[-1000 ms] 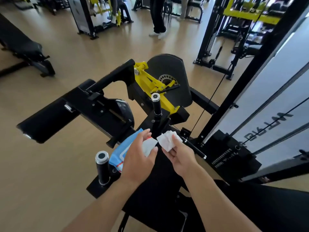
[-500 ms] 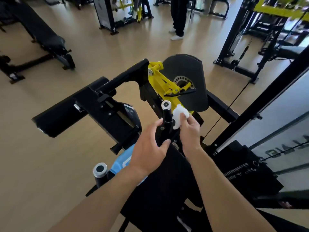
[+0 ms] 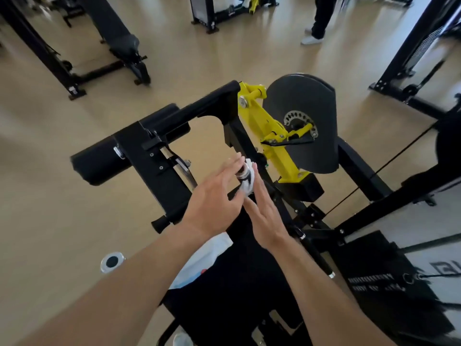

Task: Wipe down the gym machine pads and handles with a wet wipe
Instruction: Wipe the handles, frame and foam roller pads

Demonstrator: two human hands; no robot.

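Head view: flat left hand (image 3: 214, 203) and right hand (image 3: 264, 216) sandwich wipe (image 3: 249, 181) around handle (image 3: 243, 171), wipe pack (image 3: 199, 260) below.

crumpled white wet wipe (image 3: 247, 183) around upright chrome-capped black handle (image 3: 242, 172)

handle (image 3: 243, 174) mostly hidden between hands, wipe pack (image 3: 199, 264) half behind left forearm

I'm looking into a gym: a black and yellow weight machine (image 3: 272, 136) with a roller pad (image 3: 104, 158) fills my view, a padded bench (image 3: 117, 33) and cable frames (image 3: 414, 43) stand on the pale wood floor (image 3: 62, 221).
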